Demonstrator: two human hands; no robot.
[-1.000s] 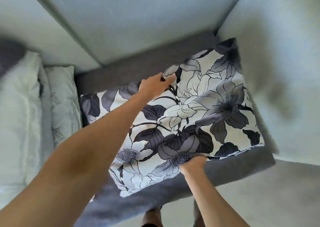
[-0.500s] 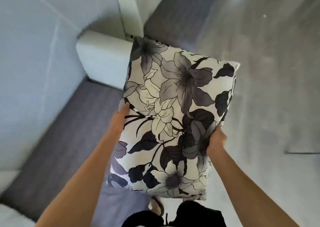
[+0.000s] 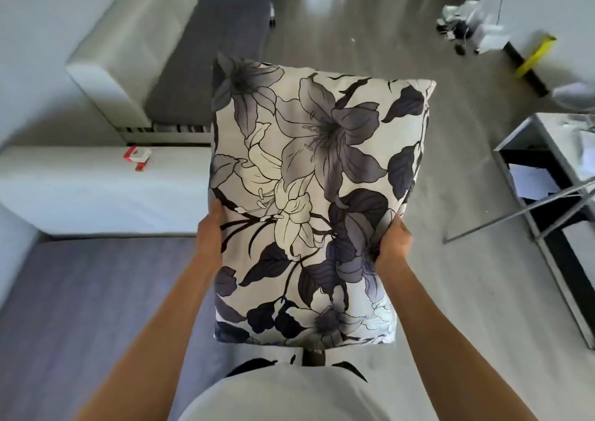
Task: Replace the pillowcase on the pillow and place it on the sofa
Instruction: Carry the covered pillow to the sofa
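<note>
Grey, black and cream lilies cover the one pillow [image 3: 318, 201] I have here, its printed pillowcase [image 3: 325, 150] pulled taut over it, and two hands hold it up in front of my chest, clear of everything below. There is one sofa [image 3: 96, 189] at my left: a pale padded arm runs across, with a dark grey seat cushion [image 3: 80, 308] nearer me and a second dark seat section [image 3: 209, 63] farther off beyond the corner. One small red and white object [image 3: 137, 157] sits on the pale arm; I cannot tell what it is. The floor [image 3: 450, 169] is smooth grey and shines toward the far end. At my right stands one grey shelf unit [image 3: 553, 214] with dark compartments and some white paper inside, and a thin metal rod leans across it. Farther off on that side a blurred heap of pale things and a yellow strip lie by a white surface. My left hand [image 3: 210, 230] grips the pillow's left edge, thumb on the front face and the other fingers hidden behind. My right hand [image 3: 394, 240] clamps the right edge, its fingers curled into the fabric so that it puckers there. The pillow hangs over the floor just beside the sofa, touching neither.
</note>
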